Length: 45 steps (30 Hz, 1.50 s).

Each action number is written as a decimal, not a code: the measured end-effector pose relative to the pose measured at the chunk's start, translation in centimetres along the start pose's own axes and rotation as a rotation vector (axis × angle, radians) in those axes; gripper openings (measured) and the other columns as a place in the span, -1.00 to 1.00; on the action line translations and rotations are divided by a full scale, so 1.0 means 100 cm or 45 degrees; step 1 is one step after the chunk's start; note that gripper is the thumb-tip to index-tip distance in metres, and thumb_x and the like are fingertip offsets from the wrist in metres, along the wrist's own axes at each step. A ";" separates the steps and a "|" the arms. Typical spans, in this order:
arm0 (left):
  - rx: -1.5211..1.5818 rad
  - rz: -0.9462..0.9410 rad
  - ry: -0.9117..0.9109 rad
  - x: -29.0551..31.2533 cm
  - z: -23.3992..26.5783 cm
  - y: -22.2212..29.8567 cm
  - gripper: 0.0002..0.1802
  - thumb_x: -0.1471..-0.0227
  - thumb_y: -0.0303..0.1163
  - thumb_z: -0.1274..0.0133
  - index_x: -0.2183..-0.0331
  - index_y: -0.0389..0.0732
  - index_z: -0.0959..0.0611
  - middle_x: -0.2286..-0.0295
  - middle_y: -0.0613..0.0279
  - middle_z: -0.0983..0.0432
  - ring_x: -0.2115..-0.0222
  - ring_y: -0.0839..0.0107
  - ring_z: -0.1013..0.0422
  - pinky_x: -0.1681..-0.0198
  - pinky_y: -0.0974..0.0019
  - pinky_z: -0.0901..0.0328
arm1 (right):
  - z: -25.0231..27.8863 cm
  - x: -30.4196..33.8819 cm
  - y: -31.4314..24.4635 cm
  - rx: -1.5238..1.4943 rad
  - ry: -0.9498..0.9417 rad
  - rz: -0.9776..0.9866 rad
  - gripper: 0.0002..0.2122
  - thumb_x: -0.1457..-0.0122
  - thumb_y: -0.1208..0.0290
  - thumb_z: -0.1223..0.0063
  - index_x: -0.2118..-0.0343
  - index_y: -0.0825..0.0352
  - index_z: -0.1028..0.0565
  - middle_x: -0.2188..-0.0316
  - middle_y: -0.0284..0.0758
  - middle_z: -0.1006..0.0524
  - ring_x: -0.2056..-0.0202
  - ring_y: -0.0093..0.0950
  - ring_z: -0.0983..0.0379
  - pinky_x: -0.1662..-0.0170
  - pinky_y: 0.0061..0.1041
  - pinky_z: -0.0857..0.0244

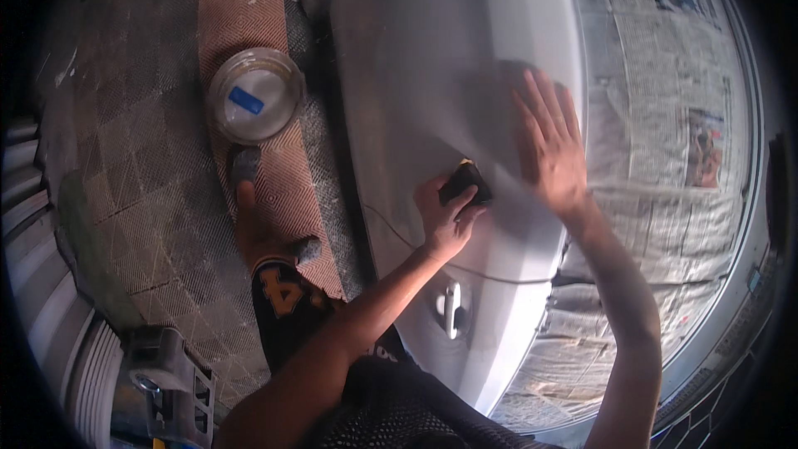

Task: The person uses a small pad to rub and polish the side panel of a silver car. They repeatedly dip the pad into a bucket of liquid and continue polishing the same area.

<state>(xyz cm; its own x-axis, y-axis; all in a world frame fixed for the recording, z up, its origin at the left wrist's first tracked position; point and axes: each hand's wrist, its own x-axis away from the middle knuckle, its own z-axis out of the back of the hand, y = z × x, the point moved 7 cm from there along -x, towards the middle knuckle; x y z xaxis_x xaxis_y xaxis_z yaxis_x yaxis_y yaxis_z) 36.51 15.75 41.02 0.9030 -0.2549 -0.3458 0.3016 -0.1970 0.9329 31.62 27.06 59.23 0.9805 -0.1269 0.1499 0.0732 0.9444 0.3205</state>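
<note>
A grey car door panel [399, 75] stretches away in front of me, with a door handle [451, 309] near its lower end. My left hand [445, 216] is closed around a small black block [467, 186] with a yellow edge, held against the panel. What lies under the block is hidden. Farther up and to the right, my right hand [550, 145] rests flat on the painted surface, fingers stretched out and holding nothing. A dark gap line between two door panels runs just below the left hand.
Newspaper sheets [657, 116] cover the area right of the panel. On a reddish patterned floor strip [241, 0] stands a round clear tub [291, 108] with a blue rectangular piece [246, 100] in it. A grey plastic step stool [170, 382] is at lower left, beside ribbed pale slats [50, 283].
</note>
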 end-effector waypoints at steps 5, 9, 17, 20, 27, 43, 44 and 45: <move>-0.096 -0.084 0.286 -0.235 -0.019 -0.097 -0.95 -0.10 -0.50 -0.12 0.32 -0.18 -0.63 0.40 0.17 -0.54 0.22 0.09 -0.35 0.08 -0.03 -0.21 | 0.004 -0.013 -0.001 0.018 -0.043 -0.005 -0.51 -0.28 0.47 0.02 -0.29 0.39 -0.33 -0.42 -0.05 -0.13 -0.47 -0.10 0.05 -0.46 0.04 0.17; -0.167 0.273 0.337 -0.288 -0.029 -0.153 -0.94 -0.16 -0.56 -0.04 0.32 -0.25 -0.60 0.34 0.13 -0.59 0.23 0.10 -0.34 0.04 -0.05 -0.21 | -0.004 -0.009 0.004 0.054 -0.183 -0.047 -0.53 -0.27 0.45 -0.04 -0.26 0.34 -0.38 -0.41 -0.03 -0.17 -0.44 -0.08 -0.04 -0.42 0.07 0.08; -0.103 0.022 0.162 -0.310 -0.046 -0.131 -0.89 -0.03 -0.48 -0.20 0.31 -0.13 -0.70 0.35 0.18 -0.56 0.16 0.09 -0.34 -0.02 0.01 -0.17 | 0.000 -0.002 0.003 -0.078 -0.156 -0.058 -0.61 -0.22 0.43 -0.13 -0.13 0.26 -0.52 -0.36 -0.09 -0.29 -0.42 -0.10 -0.10 -0.39 0.20 0.08; -0.197 0.230 0.340 -0.401 -0.041 -0.202 -0.93 -0.11 -0.53 -0.10 0.34 -0.14 -0.65 0.40 0.17 -0.57 0.21 0.05 -0.37 -0.01 -0.04 -0.21 | -0.004 -0.007 0.005 -0.072 -0.176 -0.036 -0.63 -0.19 0.43 -0.15 -0.09 0.24 -0.56 -0.36 -0.15 -0.30 -0.42 -0.11 -0.11 -0.39 0.20 0.07; 0.053 0.062 0.019 -0.256 -0.046 -0.079 -0.83 -0.05 -0.46 -0.16 0.24 -0.16 -0.67 0.17 -0.05 -0.43 0.10 -0.08 -0.31 -0.07 -0.14 -0.11 | -0.004 0.011 0.001 -0.071 -0.256 -0.103 -0.65 -0.20 0.38 -0.14 -0.07 0.18 -0.58 -0.34 -0.19 -0.33 -0.41 -0.11 -0.12 -0.40 0.19 0.09; -0.112 -0.106 0.179 -0.406 -0.047 -0.175 -0.87 -0.10 -0.40 -0.25 0.25 -0.09 -0.74 0.26 0.18 -0.52 0.27 0.22 -0.35 0.13 0.09 -0.21 | -0.005 -0.001 0.004 -0.012 -0.233 -0.034 -0.66 -0.20 0.38 -0.14 -0.06 0.11 -0.60 -0.37 -0.29 -0.32 -0.42 -0.14 -0.11 -0.38 0.16 0.03; -0.161 -0.116 0.156 -0.382 -0.049 -0.156 -0.88 -0.10 -0.39 -0.24 0.26 -0.09 -0.73 0.28 0.21 -0.56 0.28 0.22 -0.36 0.13 0.09 -0.21 | -0.007 0.003 0.002 0.000 -0.235 -0.040 -0.66 -0.20 0.39 -0.14 -0.06 0.12 -0.60 -0.37 -0.29 -0.32 -0.42 -0.14 -0.11 -0.38 0.16 0.03; -0.206 -0.128 0.129 -0.357 -0.049 -0.132 -0.89 -0.11 -0.39 -0.24 0.27 -0.10 -0.73 0.30 0.24 -0.59 0.28 0.23 -0.36 0.13 0.09 -0.22 | -0.008 0.006 0.001 0.012 -0.238 -0.051 -0.67 -0.21 0.40 -0.13 -0.06 0.12 -0.60 -0.37 -0.28 -0.32 -0.42 -0.14 -0.10 -0.38 0.17 0.03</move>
<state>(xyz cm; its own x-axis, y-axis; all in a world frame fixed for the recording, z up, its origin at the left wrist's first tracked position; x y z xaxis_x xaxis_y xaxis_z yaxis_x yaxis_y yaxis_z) 1.82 32.08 41.57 0.8897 -0.1435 -0.4334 0.4293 -0.0599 0.9012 32.40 27.33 58.66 0.9259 -0.2194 0.3074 0.1092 0.9347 0.3382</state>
